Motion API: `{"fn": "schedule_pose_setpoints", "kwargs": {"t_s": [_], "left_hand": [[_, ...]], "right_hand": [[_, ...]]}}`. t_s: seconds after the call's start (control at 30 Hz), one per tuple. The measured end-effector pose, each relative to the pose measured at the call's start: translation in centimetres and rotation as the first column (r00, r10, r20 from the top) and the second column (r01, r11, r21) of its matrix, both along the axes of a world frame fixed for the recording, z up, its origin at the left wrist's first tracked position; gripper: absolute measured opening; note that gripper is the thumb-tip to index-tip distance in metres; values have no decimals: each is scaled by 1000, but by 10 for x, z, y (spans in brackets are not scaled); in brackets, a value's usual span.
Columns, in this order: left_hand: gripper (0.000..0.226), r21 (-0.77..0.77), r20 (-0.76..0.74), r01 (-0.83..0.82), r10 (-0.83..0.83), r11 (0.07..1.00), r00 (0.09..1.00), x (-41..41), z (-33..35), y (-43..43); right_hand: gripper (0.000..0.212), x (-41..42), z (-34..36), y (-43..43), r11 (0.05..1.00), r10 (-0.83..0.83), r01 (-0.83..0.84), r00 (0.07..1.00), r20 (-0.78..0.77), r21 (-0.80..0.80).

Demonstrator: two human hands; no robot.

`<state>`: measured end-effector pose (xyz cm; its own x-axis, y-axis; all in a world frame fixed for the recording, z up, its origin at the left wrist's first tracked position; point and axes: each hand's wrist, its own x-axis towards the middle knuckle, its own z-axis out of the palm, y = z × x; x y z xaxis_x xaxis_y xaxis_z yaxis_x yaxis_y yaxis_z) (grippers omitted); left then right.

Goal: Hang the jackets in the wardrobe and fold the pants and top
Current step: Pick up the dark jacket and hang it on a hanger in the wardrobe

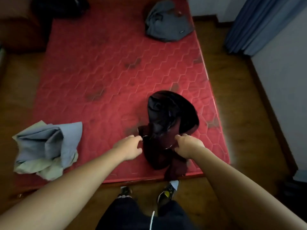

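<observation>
Red mattress, middle open; three heaps at edges: grey jacket, blue-grey heap, maroon garment. Last overhangs near edge (left grip, right grip both pinch it).

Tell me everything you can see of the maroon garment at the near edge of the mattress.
The maroon garment lies crumpled on the red mattress near its front right corner, one end hanging over the edge. Soft cloth, a shiny black part bunched behind. The left hand and right hand each pinch its folds.
</observation>
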<state>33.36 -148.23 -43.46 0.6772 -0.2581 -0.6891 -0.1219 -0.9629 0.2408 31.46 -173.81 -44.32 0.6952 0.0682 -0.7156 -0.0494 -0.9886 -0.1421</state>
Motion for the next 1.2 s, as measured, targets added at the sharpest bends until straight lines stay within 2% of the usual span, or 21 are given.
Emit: {"fn": "schedule_pose_setpoints", "kwargs": {"t_s": [0.1, 0.17, 0.23, 0.3, 0.4, 0.5, 0.57, 0.67, 0.77, 0.83, 0.9, 0.93, 1.0, 1.07, 1.13, 1.2], "left_hand": [[56, -25, -47, -40, 39, 999, 998, 14, -41, -25], [61, -44, -60, -61, 58, 997, 996, 25, -77, -41], [67, -35, -67, -75, 73, 997, 995, 31, -114, -55], [74, -28, -65, -63, 61, 998, 996, 34, -147, -68], [74, -51, -12, 31, -32, 998, 999, 37, -186, -86], [57, -52, 57, 131, -128, 990, 990, 33, -212, -95], [46, -49, 72, 162, -159, 986, 985, 26, -219, -95], [31, -98, -6, 190, -191, 977, 982, 13, -216, -88], [26, -190, -138, 87, -115, 978, 984, 1, -196, -85], [27, -229, -217, -3, -48, 973, 975, -6, -178, -91], [22, -272, -280, -94, 14, 958, 960, -12, -162, -101], [19, -298, -289, -119, 30, 947, 957, -14, -154, -107], [18, -351, -288, -151, 47, 924, 957, -20, -144, -117], [30, -380, -287, -150, 38, 913, 957, -25, -139, -123], [32, -383, -279, -118, 7, 916, 960, -29, -142, -125], [26, -377, -273, -80, -28, 923, 962, -35, -148, -127]], "right_hand": [[58, 24, -39, 1, 998, 61, -58, 995, 74, -31], [72, 35, -71, 4, 989, 140, -132, 981, 132, -71], [85, 39, -106, 6, 978, 196, -186, 973, 120, -93], [87, 43, -137, 7, 960, 263, -252, 961, 85, -126], [68, 46, -173, 7, 939, 323, -311, 944, 66, -146], [41, 43, -192, 7, 924, 371, -358, 925, 84, -132], [33, 35, -195, 7, 917, 392, -382, 917, 75, -114], [32, 20, -187, 9, 925, 377, -373, 925, 54, -66], [34, 14, -172, 9, 968, 251, -252, 966, 56, 1], [30, 15, -159, 8, 993, 39, -57, 986, 163, 108], [31, 22, -145, 8, 952, -261, 193, 917, 302, 239], [35, 27, -140, 6, 920, -370, 300, 874, 316, 251], [61, 39, -135, 1, 883, -466, 446, 868, 173, 145], [85, 46, -138, -5, 864, -501, 500, 865, 9, 59], [90, 45, -149, -7, 847, -531, 531, 847, -21, 10], [77, 41, -161, -6, 839, -542, 540, 840, -16, -71]]}}
